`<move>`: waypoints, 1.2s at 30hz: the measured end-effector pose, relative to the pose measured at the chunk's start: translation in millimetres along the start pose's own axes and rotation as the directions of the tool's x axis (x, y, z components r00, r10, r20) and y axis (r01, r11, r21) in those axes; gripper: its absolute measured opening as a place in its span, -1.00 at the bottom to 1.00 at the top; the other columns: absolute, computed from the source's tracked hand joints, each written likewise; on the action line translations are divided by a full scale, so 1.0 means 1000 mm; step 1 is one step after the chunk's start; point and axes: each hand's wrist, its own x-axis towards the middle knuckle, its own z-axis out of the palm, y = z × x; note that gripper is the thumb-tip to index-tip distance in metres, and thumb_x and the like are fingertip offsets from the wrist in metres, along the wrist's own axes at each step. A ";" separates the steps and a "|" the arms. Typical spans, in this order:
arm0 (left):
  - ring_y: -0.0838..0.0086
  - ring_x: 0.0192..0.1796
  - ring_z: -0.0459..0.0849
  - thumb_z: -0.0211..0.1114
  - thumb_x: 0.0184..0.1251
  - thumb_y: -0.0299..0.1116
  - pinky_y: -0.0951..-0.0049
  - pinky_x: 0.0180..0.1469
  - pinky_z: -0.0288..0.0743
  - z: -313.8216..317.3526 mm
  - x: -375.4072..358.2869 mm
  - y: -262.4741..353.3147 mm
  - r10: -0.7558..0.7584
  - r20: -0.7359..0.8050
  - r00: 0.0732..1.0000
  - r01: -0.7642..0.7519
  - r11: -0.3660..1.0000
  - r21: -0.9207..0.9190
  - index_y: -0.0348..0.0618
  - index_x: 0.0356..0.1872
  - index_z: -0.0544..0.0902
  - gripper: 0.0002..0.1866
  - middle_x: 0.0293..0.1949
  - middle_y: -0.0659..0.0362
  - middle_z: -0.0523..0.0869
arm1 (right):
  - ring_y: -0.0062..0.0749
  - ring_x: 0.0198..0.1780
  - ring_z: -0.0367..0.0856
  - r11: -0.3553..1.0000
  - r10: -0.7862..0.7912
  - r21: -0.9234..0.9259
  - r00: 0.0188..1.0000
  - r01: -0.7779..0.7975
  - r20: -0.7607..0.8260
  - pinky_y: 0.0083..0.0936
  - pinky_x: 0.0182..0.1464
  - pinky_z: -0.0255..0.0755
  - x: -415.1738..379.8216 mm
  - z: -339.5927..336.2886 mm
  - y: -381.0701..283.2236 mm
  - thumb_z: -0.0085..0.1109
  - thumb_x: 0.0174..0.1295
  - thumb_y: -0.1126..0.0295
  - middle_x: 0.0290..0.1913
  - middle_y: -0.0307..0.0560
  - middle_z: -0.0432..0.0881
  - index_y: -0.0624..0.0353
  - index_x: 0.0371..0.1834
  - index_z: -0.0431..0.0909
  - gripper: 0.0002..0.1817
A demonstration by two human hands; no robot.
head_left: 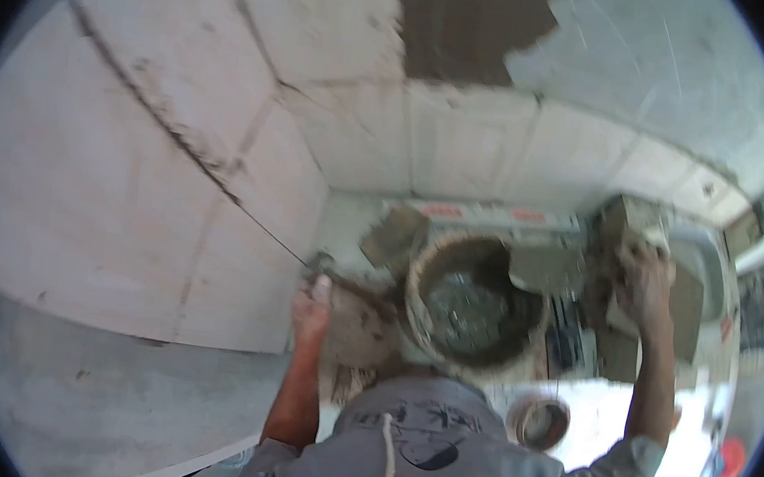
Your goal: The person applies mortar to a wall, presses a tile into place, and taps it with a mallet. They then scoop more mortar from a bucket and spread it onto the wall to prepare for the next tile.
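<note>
My left hand is closed, thumb up, beside the lower right corner of the pale wall panels. A thin dark line runs from a panel joint down to it; what the fingers hold is hard to make out. My right hand curls over the top of a pale, mortar-smeared slab among stacked blocks. Between the hands stands a round bucket with wet grey mortar inside. A flat grey blade-like plate reaches over the bucket's right rim.
A mortar-stained flat piece leans left of the bucket. Behind is a row of pale wall tiles, with a patch of brown mortar above. A pale basin sits at the right. Below lies a smaller bucket.
</note>
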 end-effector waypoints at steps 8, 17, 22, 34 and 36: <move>0.30 0.06 0.56 0.18 0.42 -0.07 0.36 0.18 0.37 -0.014 -0.031 -0.031 0.018 -0.004 1.000 -0.018 0.997 -0.074 -0.36 0.13 0.55 -0.48 0.01 -0.02 0.65 | -0.18 0.01 0.51 1.000 0.012 0.004 1.000 -0.011 -0.026 -0.16 0.34 0.19 0.029 -0.037 -0.006 0.32 -0.09 0.50 -0.20 -0.12 0.53 0.07 -0.18 0.60 -0.68; 0.27 0.03 0.56 0.15 0.43 -0.03 0.33 0.17 0.36 -0.007 -0.027 -0.034 0.030 0.018 0.999 -0.028 0.996 -0.081 -0.38 0.11 0.54 -0.46 -0.01 -0.03 0.65 | -0.28 -0.03 0.54 0.984 -0.149 -0.078 0.979 0.161 0.135 -0.23 0.35 0.16 0.053 -0.035 -0.038 0.33 -0.04 0.36 -0.25 -0.16 0.58 0.02 -0.32 0.67 -0.83; 0.25 0.03 0.56 0.15 0.44 -0.05 0.33 0.17 0.37 -0.006 -0.035 -0.034 -0.016 0.046 0.999 0.019 0.998 -0.062 -0.40 0.10 0.54 -0.47 -0.02 -0.04 0.65 | -0.22 -0.08 0.56 0.997 -0.072 0.013 0.954 0.072 0.292 -0.19 0.30 0.20 0.059 -0.030 -0.037 0.32 -0.16 0.39 -0.32 -0.08 0.56 0.10 -0.35 0.64 -0.77; 0.35 -0.01 0.61 0.25 0.38 -0.08 0.39 0.12 0.42 0.040 -0.052 0.014 -0.001 0.263 0.965 0.045 0.986 -0.161 -0.40 0.10 0.53 -0.47 -0.07 -0.01 0.69 | -0.09 -0.20 0.69 0.974 -0.223 0.072 0.861 0.214 0.458 -0.20 -0.08 0.48 0.068 0.050 -0.072 0.27 -0.17 0.36 -0.39 -0.02 0.69 0.07 -0.44 0.69 -0.83; 0.35 -0.03 0.63 0.28 0.35 -0.08 0.39 0.11 0.43 0.039 -0.043 0.025 0.110 0.187 0.976 -0.101 0.993 -0.058 -0.39 0.06 0.54 -0.48 -0.09 0.00 0.70 | -0.15 -0.20 0.70 0.945 -0.305 0.020 0.854 0.328 0.422 -0.23 -0.05 0.47 0.075 0.058 -0.085 0.29 -0.17 0.34 -0.41 -0.07 0.70 0.03 -0.45 0.70 -0.84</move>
